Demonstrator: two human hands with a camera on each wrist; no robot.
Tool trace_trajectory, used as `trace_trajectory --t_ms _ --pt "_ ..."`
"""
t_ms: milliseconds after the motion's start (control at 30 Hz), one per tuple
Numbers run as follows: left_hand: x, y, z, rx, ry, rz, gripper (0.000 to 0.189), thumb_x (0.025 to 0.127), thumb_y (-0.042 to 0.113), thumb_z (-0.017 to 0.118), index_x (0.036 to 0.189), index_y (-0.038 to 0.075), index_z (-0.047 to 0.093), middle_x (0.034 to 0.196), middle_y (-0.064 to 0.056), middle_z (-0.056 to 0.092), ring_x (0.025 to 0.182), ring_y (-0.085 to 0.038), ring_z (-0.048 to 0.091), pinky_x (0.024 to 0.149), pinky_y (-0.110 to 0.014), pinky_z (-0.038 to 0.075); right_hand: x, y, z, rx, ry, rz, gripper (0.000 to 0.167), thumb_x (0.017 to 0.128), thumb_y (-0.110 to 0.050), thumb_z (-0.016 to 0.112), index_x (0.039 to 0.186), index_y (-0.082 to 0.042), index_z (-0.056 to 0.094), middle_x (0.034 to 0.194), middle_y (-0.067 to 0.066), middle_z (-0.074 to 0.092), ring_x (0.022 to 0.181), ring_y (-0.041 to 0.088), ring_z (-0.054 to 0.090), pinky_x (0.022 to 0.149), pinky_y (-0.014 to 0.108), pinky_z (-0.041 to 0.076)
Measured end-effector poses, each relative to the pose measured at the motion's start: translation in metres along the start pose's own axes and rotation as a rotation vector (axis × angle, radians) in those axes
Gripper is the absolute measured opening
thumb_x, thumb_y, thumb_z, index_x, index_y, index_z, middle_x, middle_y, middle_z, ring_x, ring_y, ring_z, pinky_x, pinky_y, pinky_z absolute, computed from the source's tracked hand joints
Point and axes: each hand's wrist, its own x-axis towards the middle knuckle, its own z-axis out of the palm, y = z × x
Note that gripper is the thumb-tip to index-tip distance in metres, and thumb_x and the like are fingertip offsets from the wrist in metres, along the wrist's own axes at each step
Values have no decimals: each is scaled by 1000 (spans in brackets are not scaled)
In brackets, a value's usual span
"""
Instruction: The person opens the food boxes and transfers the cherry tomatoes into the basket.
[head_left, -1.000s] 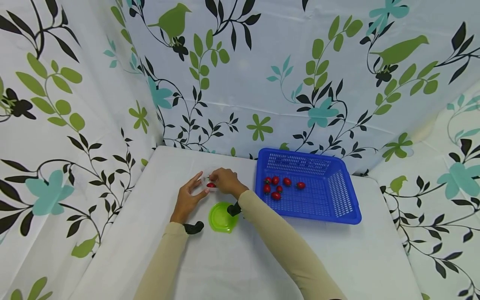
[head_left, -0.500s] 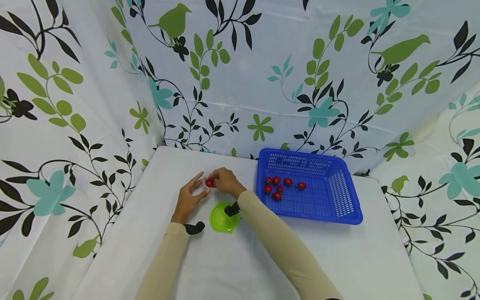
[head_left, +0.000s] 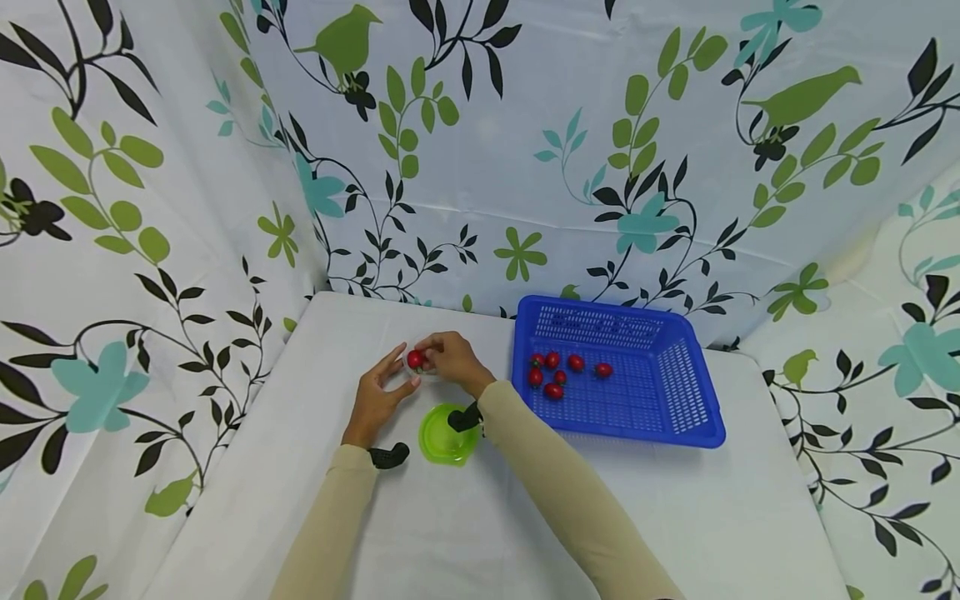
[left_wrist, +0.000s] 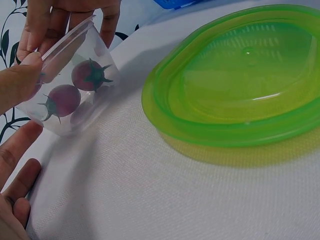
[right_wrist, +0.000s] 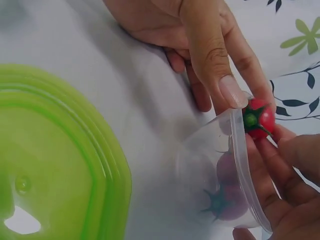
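At the rim of a small clear tub [right_wrist: 200, 165], the right hand [head_left: 455, 362] has its thumb and fingertips bent closely about one red tomato [right_wrist: 260, 120], its green stem end turned toward the right wrist camera. The left hand [head_left: 380, 400] grips the tub itself in a wide C, thumb at the near side of the rim and fingers round its left side. Behind the cloudy plastic lie at least two more tomatoes [left_wrist: 64, 101] with green stems; the wall blurs them, so the full count is hard to be sure of. Just nearer the person, a bright green lid [left_wrist: 245, 80] lies on the white table [head_left: 450, 525], apart from the tub and partly covered in the head view by a black wrist mount [head_left: 465, 417] on the right arm. Another black mount [head_left: 389, 456] shows at the left wrist, and both arms wear beige sleeves [head_left: 326, 525]. Over to the right sits a blue plastic basket [head_left: 637, 408], full of small holes, with seven tomatoes [head_left: 553, 391] gathered toward its left side. Beyond the table hangs a white curtain [head_left: 480, 125] printed with dark leafy stems, green birds and turquoise flowers.
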Motion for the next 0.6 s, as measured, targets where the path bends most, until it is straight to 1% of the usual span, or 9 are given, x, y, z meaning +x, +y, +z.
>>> trace_trajectory --t_ms 67,167,233,433,600 --pt "0 1 0 6 1 4 76 97 14 79 164 15 43 161 -23 51 158 -39 38 134 -63 17 1 1 0 11 0 -6 22 108 -7 59 121 -9 76 112 6 76 88 11 71 81 23 62" --pt "-1 1 0 4 6 6 76 97 15 79 164 15 43 161 -23 51 158 -38 39 134 -63 17 2 3 1 17 8 -6 18 107 -11 64 119 -10 77 111 5 77 89 12 72 85 26 64" --pt "-1 1 0 8 8 14 75 97 13 79 164 13 43 160 -25 51 157 -40 39 134 -64 18 1 2 2 3 21 -9 16 104 -15 69 117 -12 78 109 2 78 90 11 73 86 27 64" --pt "0 0 -1 5 2 24 75 97 11 78 163 11 43 160 -25 51 157 -40 39 133 -64 19 -3 -2 5 -23 65 -26 15 96 -18 81 111 -15 79 102 -1 79 91 10 71 77 23 60" --pt "-1 0 -1 -3 -2 20 75 97 14 79 163 14 44 160 -24 52 157 -38 40 134 -61 19 -7 -5 4 -7 72 -27 19 93 -17 84 111 -14 79 104 0 79 93 11 71 78 23 60"
